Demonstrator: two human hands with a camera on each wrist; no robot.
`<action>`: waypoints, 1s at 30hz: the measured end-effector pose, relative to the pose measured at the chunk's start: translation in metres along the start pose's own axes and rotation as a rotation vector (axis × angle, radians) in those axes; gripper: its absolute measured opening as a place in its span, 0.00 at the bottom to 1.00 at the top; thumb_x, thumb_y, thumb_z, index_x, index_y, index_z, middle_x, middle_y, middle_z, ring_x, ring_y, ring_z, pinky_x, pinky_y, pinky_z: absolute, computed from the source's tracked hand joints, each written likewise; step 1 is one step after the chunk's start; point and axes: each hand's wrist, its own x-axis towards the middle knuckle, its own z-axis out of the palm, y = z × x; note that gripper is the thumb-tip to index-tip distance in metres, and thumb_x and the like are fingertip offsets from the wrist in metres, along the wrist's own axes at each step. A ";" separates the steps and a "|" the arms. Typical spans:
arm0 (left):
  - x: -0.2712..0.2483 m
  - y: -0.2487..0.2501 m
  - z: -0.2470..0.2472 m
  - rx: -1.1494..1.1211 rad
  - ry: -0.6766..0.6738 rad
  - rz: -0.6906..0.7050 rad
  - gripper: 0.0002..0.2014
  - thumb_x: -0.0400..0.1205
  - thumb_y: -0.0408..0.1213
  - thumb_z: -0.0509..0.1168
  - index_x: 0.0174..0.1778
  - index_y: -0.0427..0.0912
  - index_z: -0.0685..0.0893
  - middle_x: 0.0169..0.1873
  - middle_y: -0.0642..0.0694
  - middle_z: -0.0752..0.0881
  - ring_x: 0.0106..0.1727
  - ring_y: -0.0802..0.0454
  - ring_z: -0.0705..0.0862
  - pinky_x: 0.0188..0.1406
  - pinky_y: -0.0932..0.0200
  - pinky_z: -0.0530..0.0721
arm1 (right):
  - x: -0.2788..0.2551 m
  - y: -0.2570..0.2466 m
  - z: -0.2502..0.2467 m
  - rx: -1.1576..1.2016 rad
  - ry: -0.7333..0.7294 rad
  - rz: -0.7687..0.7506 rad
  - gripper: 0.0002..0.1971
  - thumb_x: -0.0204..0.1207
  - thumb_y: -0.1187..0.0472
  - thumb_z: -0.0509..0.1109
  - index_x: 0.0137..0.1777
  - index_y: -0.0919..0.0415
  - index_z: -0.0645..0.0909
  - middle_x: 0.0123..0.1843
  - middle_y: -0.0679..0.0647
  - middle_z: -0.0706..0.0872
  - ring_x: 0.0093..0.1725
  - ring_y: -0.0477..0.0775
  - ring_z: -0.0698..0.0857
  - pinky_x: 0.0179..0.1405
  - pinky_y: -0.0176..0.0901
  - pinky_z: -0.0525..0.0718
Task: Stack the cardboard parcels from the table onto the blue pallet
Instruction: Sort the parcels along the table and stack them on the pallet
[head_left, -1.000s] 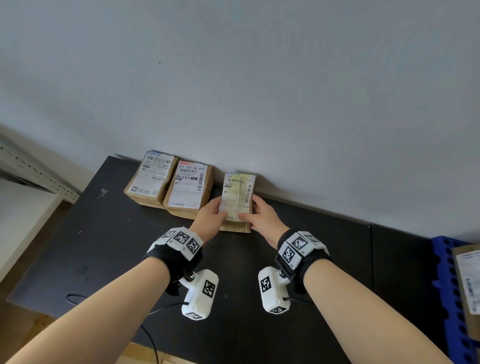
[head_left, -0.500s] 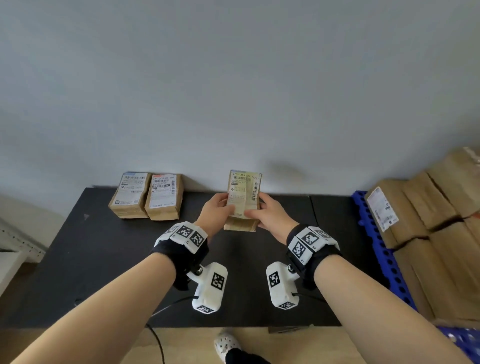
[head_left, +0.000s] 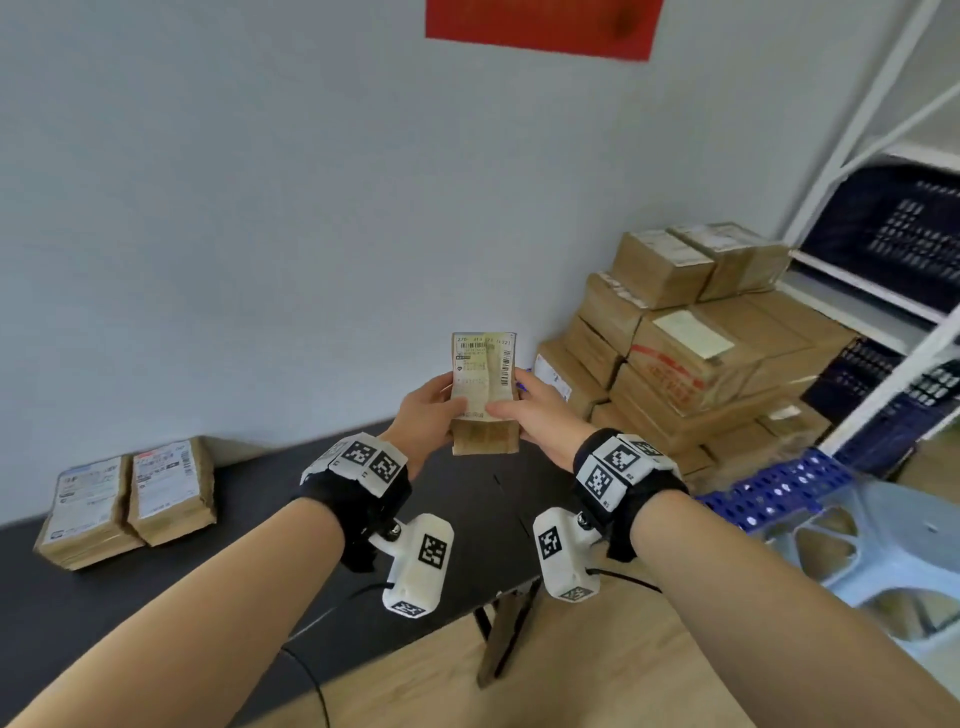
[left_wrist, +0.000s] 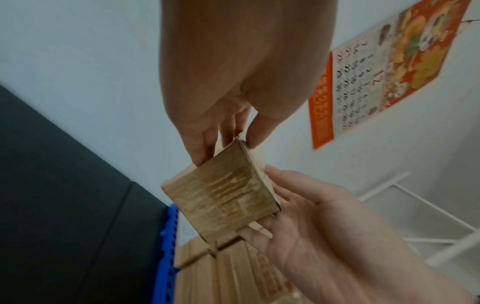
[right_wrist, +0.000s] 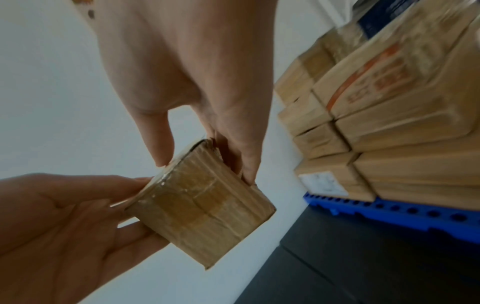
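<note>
Your path right is blocked low by stacked boxes filling the blue pallet; open air above them. White shelf frame crowds far rt. Stool sits near pallet's front edge.

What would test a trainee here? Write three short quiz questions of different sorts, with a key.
1. True or false: the held parcel is gripped by the left hand and the right hand together.
2. How many parcels lie on the black table?
3. The blue pallet is: A) bare, B) stacked with cardboard boxes, C) holding one box.

Key: 1 true. 2 two: the left table parcel and the right table parcel, side by side. 3 B.
</note>
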 end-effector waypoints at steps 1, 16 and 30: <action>-0.001 0.006 0.014 0.014 -0.028 0.014 0.22 0.83 0.25 0.57 0.74 0.42 0.73 0.64 0.43 0.83 0.61 0.45 0.84 0.63 0.45 0.82 | -0.007 -0.003 -0.014 0.013 0.032 -0.011 0.22 0.77 0.69 0.69 0.70 0.55 0.73 0.64 0.54 0.84 0.63 0.54 0.83 0.65 0.52 0.82; 0.020 0.067 0.246 0.131 -0.219 0.134 0.21 0.83 0.29 0.59 0.71 0.51 0.76 0.54 0.53 0.85 0.53 0.55 0.83 0.52 0.60 0.82 | -0.049 -0.009 -0.252 0.077 0.225 -0.088 0.24 0.77 0.66 0.70 0.71 0.47 0.73 0.63 0.48 0.85 0.61 0.50 0.83 0.55 0.45 0.82; 0.094 0.089 0.426 0.101 -0.148 0.099 0.20 0.83 0.31 0.60 0.71 0.51 0.76 0.60 0.49 0.85 0.59 0.50 0.84 0.50 0.56 0.85 | 0.007 0.002 -0.447 0.015 0.130 -0.031 0.31 0.77 0.63 0.69 0.79 0.49 0.64 0.72 0.48 0.79 0.66 0.49 0.75 0.62 0.48 0.66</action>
